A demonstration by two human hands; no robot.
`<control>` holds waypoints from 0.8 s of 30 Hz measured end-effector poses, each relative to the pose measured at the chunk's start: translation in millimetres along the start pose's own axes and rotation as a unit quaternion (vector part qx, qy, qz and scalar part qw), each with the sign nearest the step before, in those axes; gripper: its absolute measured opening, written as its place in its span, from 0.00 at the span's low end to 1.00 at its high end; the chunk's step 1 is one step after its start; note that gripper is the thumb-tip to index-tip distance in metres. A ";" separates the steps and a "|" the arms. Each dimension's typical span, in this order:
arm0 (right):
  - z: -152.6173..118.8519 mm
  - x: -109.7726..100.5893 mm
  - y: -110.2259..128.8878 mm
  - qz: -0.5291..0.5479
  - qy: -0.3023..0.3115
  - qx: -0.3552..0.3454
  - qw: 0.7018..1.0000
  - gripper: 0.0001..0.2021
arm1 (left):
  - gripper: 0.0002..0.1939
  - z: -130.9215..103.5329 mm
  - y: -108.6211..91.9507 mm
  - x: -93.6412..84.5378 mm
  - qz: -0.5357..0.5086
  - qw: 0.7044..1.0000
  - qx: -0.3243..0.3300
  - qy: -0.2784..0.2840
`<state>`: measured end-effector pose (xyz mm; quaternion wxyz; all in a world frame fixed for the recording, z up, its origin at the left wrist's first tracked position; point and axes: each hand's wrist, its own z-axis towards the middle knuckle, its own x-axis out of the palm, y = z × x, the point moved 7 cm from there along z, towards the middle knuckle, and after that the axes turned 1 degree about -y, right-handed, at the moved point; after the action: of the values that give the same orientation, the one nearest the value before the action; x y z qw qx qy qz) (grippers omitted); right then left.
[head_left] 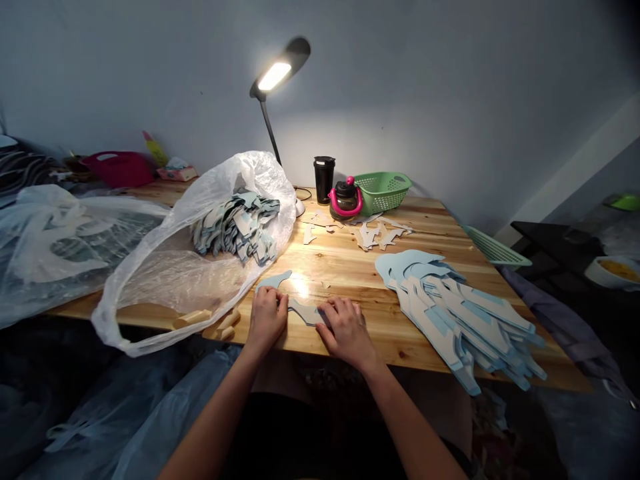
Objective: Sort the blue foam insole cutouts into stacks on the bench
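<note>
A thin cut-out piece [303,311], grey on its upper face with a curved edge, lies low over the table's front between my hands. My left hand [267,317] is closed on its left end, fingers curled and pressed together. At the other end my right hand [347,331] grips it between thumb and bent fingers. A light blue curved part [275,279] shows just beyond my left fingers; whether it belongs to the same piece I cannot tell. To the right, a fanned stack of blue and grey cut-outs [450,310] overhangs the table edge.
An open clear plastic bag [165,280] with bundled cut-outs [240,227] stands left, beside wooden blocks [227,327]. Behind are small scraps [370,235], a lit lamp [280,67], a black tumbler [325,180], a pink-handled jar [345,200] and a green basket [383,192].
</note>
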<state>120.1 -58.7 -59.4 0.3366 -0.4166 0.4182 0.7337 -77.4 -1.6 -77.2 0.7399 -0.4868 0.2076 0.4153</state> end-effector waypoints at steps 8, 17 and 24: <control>0.0 -0.2 -0.2 0.008 0.011 0.003 1.000 0.15 | 0.08 -1.6 -5.0 0.4 0.026 1.000 0.000 -0.005; 3.2 2.0 -7.9 0.044 0.016 0.028 0.999 0.19 | 0.10 -6.4 -9.2 -7.2 -0.026 0.999 0.021 -0.017; 4.1 -3.2 -7.0 0.096 0.060 0.076 0.991 0.14 | 0.19 -7.2 -8.3 -16.8 -0.027 0.998 -0.001 -0.053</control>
<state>126.0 -52.5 -57.6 0.2697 -0.3911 0.5297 0.7027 -79.4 -16.5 -63.9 0.7604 -0.4699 0.1547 0.4208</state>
